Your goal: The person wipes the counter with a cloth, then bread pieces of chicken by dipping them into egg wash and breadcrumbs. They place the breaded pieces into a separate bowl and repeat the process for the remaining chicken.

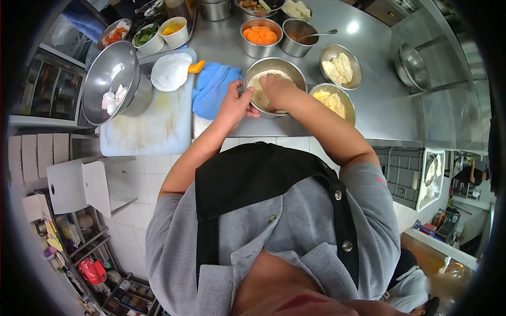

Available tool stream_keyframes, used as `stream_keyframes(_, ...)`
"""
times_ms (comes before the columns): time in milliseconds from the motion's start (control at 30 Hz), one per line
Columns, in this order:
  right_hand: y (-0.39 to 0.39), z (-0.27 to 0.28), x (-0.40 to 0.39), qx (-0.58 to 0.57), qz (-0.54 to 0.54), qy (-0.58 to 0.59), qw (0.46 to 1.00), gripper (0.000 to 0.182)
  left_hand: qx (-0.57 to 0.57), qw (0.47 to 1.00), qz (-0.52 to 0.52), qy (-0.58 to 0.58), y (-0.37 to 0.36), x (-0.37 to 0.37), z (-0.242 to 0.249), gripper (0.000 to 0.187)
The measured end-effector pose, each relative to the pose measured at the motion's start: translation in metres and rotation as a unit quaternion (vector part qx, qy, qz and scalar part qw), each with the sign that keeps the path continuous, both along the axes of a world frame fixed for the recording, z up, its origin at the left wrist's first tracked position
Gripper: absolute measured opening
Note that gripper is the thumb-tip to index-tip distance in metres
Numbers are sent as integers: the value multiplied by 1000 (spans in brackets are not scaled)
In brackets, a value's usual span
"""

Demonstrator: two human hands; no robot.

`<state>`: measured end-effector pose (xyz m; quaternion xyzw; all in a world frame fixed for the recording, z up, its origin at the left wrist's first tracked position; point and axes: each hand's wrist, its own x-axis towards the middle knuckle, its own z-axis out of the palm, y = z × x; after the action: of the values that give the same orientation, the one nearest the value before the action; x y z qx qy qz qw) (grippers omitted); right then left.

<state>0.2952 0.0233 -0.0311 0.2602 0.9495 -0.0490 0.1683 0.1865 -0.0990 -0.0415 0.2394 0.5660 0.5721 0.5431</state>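
Note:
A steel bowl (302, 79) holding a pale, dough-like mass (258, 95) stands near the counter's front edge. My left hand (237, 107) grips the bowl's left rim, thumb over the edge. Inside the bowl, my right hand (276, 92) presses into the pale mass, its fingertips partly hidden. Right of it, one bowl holds a yellow mixture (331, 102) and another a pale yellow lump (338, 68). A crumpled blue cloth (213, 89) lies just left of my left hand.
On the white cutting board (147, 129) at left are a large steel bowl (132, 79) with eggshells and a white round piece with an orange handle (196, 67). Behind stand pots of carrots (260, 36) and sauce with a spoon (321, 33). A person (414, 289) is at lower right.

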Motion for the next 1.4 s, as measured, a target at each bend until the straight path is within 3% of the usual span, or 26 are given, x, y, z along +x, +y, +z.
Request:
stream_keyframes(100,4,9,0,-1,-11,23,1000,44,-3,1000,8,15,-1,2,0,62)
stream_keyframes(300,20,44,4,-221,-62,8,973,51,-7,1000,11,6,-1,3,2,60)
stream_keyframes(400,26,30,4,-181,-54,-36,981,50,-5,1000,4,10,1,2,-2,61)
stream_keyframes(500,37,27,5,-127,-53,84,987,50,-4,1000,1,3,-1,2,1,62)
stream_keyframes(600,42,24,2,-214,-29,100,971,49,-8,1000,-1,0,-1,1,-2,64)
stream_keyframes(700,24,2,-3,-211,-60,29,975,40,0,1000,6,3,0,4,0,64)
stream_keyframes(733,32,14,-4,-201,-16,1,979,39,5,1000,6,0,3,2,0,65)
stream_keyframes(867,43,45,-7,-396,-120,78,907,38,1,1000,5,-9,-1,4,-2,65)
stream_keyframes(967,28,-25,-13,-158,-20,31,987,33,0,1000,4,-5,-2,7,0,65)
stream_keyframes(1000,30,-14,-16,-189,-36,-10,981,32,1,1000,5,-2,-1,6,0,65)
stream_keyframes(1133,35,9,-22,-300,-50,35,952,35,4,1000,8,-10,-1,4,-4,65)
stream_keyframes(1267,29,-14,-16,-240,-87,22,967,36,3,1000,6,-4,0,7,0,67)
stream_keyframes(1333,28,8,-16,-265,-78,-41,960,37,-1,1000,6,-6,-4,8,-2,67)
stream_keyframes(1400,17,31,-10,-215,-78,-13,973,38,5,1000,10,-10,-2,6,-3,67)
